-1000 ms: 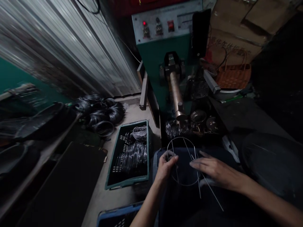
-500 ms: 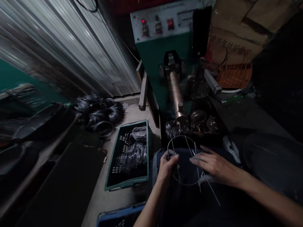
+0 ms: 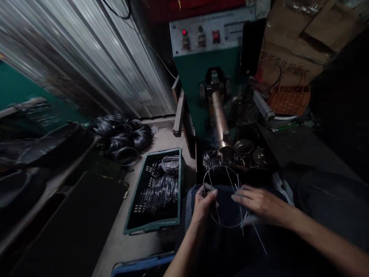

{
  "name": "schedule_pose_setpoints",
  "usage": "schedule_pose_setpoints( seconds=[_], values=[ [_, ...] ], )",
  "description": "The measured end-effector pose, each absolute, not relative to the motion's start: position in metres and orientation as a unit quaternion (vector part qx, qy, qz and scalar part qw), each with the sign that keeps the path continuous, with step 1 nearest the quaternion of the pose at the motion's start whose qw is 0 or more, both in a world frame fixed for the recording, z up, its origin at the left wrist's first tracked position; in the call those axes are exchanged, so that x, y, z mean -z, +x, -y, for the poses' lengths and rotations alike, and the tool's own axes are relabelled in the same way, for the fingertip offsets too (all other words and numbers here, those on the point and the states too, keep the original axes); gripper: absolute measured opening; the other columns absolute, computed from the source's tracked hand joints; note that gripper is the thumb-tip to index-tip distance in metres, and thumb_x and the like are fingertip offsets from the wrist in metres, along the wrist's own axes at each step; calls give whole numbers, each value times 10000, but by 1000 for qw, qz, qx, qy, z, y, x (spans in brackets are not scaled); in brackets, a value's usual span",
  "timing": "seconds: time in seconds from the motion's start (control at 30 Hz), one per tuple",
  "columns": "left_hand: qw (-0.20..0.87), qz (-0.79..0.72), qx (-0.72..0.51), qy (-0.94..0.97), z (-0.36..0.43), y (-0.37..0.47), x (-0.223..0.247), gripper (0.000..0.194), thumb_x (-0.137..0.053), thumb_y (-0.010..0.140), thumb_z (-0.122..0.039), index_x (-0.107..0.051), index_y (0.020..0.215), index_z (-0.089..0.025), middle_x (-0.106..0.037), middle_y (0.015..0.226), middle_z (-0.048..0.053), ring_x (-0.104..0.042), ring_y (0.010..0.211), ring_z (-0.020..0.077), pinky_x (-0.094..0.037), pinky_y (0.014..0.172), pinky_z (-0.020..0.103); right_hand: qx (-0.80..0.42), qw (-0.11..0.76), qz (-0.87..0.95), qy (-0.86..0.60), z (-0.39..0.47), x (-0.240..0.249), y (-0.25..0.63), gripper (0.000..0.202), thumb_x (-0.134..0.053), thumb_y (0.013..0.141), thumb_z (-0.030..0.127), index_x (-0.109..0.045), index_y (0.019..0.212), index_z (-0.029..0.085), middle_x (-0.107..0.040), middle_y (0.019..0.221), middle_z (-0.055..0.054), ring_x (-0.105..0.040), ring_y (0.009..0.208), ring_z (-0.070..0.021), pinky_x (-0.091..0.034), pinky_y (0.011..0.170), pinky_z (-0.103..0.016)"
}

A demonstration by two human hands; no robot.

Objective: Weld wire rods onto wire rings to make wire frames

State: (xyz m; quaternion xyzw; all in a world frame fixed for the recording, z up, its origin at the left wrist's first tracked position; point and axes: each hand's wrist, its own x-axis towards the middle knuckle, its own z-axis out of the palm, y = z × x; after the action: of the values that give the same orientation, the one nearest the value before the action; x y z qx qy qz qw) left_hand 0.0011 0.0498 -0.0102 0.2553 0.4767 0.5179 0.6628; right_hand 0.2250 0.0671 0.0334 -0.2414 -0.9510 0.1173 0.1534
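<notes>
A thin wire ring (image 3: 225, 227) with several straight wires across it is held over the dark cloth on my lap. My left hand (image 3: 205, 200) pinches the ring's left side between thumb and fingers. At the right side of the ring, my right hand (image 3: 255, 200) has its fingers close together on the crossing wires; its thumb is hidden underneath. Two long wire ends stick out below the ring toward the lower right. Just beyond the ring is the copper-coloured arm (image 3: 220, 119) of a green machine (image 3: 190, 71).
Left of my lap, a green crate (image 3: 180, 184) holds many wire pieces. Black wire coils (image 3: 141, 136) lie on the floor behind it. A blue crate (image 3: 144, 263) is at the bottom edge. An orange basket (image 3: 290, 100) and cardboard (image 3: 302, 50) stand at the right.
The view has shifted slightly, so the machine appears lower and farther right. The fingers of my right hand have drawn closer together on the wires. My left hand keeps its grip.
</notes>
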Motion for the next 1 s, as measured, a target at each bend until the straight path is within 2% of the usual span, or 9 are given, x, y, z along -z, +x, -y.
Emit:
schedule_pose_setpoints(
  seconds=[0.23, 0.4, 0.6, 0.87, 1.0],
  values=[
    [665, -472, -523, 246, -53, -1, 7, 351, -778, 638, -356, -482, 696, -178, -489, 494, -69, -419, 385, 52, -362, 433, 165, -111, 142, 955, -235, -74, -41, 223, 686, -807, 686, 402, -560, 1240, 83, -643, 1100, -168, -621, 1001, -281, -559, 828, -400],
    [669, -454, -533, 251, -56, -1, 8, 338, -763, 663, -354, -476, 698, -179, -506, 500, -60, -436, 394, 57, -367, 432, 164, -132, 143, 954, -227, -78, -48, 221, 651, -774, 736, 378, -533, 1270, 95, -643, 1083, -148, -636, 958, -234, -547, 853, -384],
    [663, -461, -535, 249, -60, -1, 2, 352, -775, 641, -361, -478, 694, -179, -509, 480, -58, -435, 382, 57, -351, 413, 157, -125, 142, 955, -231, -83, -55, 219, 645, -798, 698, 395, -571, 1223, 95, -651, 1067, -149, -641, 951, -250, -557, 835, -388],
    [661, -459, -530, 268, -59, -2, 6, 304, -737, 707, -362, -494, 730, -181, -505, 502, -62, -394, 374, 45, -316, 388, 152, -125, 136, 957, -225, -86, -53, 218, 558, -707, 797, 429, -560, 1235, 114, -635, 1060, -133, -616, 960, -239, -489, 946, -439],
    [652, -471, -528, 273, -59, -3, 3, 304, -741, 706, -365, -500, 731, -181, -495, 516, -65, -412, 391, 46, -333, 402, 154, -95, 140, 956, -240, -86, -60, 221, 571, -693, 812, 415, -539, 1271, 112, -605, 1091, -153, -584, 1004, -266, -501, 921, -442]
  ],
)
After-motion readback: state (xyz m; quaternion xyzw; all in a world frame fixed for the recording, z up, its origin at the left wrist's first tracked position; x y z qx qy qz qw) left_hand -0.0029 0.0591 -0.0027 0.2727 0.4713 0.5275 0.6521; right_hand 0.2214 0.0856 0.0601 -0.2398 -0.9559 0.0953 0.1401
